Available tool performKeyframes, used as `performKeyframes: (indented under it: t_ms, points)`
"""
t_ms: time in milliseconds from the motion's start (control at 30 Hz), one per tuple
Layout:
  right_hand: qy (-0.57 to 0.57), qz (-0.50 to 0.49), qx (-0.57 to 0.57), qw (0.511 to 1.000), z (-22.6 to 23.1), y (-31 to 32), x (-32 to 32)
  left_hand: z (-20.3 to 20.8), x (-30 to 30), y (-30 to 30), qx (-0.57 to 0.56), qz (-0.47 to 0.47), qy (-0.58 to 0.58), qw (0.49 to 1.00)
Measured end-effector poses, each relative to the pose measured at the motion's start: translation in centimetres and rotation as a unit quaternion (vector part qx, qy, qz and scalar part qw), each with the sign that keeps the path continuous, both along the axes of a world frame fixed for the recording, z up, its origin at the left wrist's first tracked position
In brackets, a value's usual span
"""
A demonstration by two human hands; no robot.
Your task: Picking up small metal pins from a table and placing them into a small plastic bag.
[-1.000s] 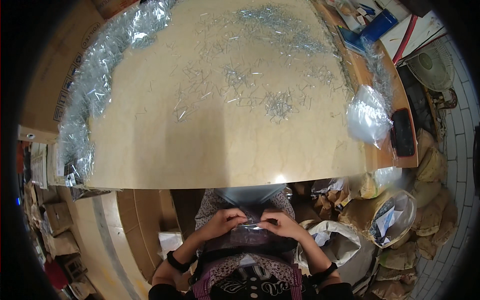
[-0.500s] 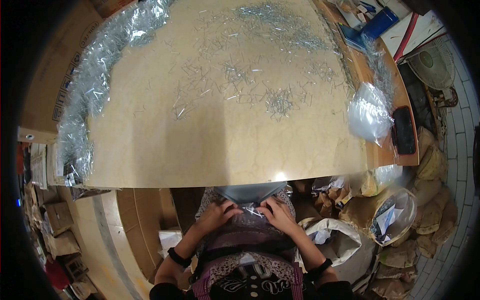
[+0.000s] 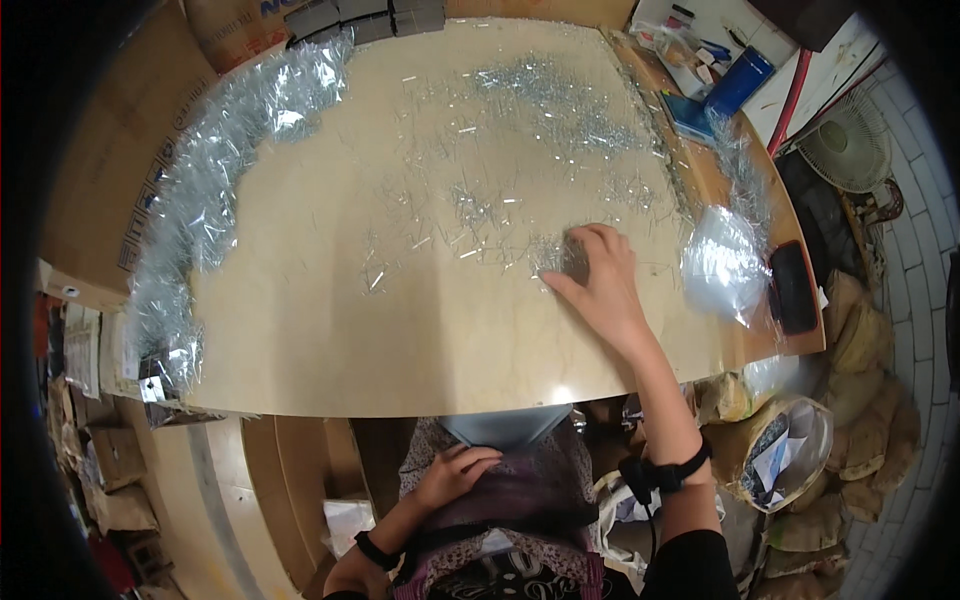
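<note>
My right hand [image 3: 605, 285] reaches over the table [image 3: 340, 330], its thumb and fingers curved and apart. Between them lies a small heap of thin, short, silvery metal pieces [image 3: 553, 257]; I cannot tell whether any are gripped. My left hand [image 3: 455, 475] is low over my lap, closed, with its fingers drawn together by the lower edge of a grey tray-like piece [image 3: 508, 430]. This piece juts from under the table's front edge. What the left fingers hold, if anything, is hidden.
Bundles of clear-wrapped silvery pieces [image 3: 205, 200] line the table's left side. More loose pieces [image 3: 535, 85] lie scattered toward the back. At the right are a clear plastic bag [image 3: 722, 265], a dark phone [image 3: 795, 288], a fan [image 3: 850, 150] and open sacks [image 3: 790, 455].
My right hand has left the lap and moved up and forward to the heap on the table. The clear plastic between both hands no longer shows plainly. The view has shifted slightly.
</note>
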State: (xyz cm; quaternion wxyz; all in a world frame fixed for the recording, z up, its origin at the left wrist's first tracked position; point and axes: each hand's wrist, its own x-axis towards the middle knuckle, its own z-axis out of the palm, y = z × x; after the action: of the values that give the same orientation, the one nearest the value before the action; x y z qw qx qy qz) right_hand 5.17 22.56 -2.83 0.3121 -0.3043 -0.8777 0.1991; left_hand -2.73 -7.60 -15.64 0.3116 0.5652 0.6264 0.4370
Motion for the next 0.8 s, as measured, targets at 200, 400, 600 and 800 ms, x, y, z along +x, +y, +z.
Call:
performKeyframes:
  t_ms: [200, 400, 600, 800]
  points:
    - [-0.052, 0.092, -0.422, 0.900, 3.1, 3.0, -4.2, -0.4, -0.4, -0.5, 0.004, 0.018, -0.005, 1.000]
    - [-0.080, 0.219, 0.050, 0.971, -0.7, 2.7, -6.7, 0.3, -0.3, 0.0, -0.001, 0.012, -0.003, 1.000]
    - [-0.194, 0.168, 0.066, 0.964, -0.7, -0.1, -2.7, 0.7, -0.3, -0.3, -0.008, 0.020, -0.003, 1.000]
    - [-0.068, 0.215, -0.111, 0.968, 0.2, -0.6, 0.1, 1.6, 0.0, -0.2, -0.012, 0.037, -0.050, 0.998]
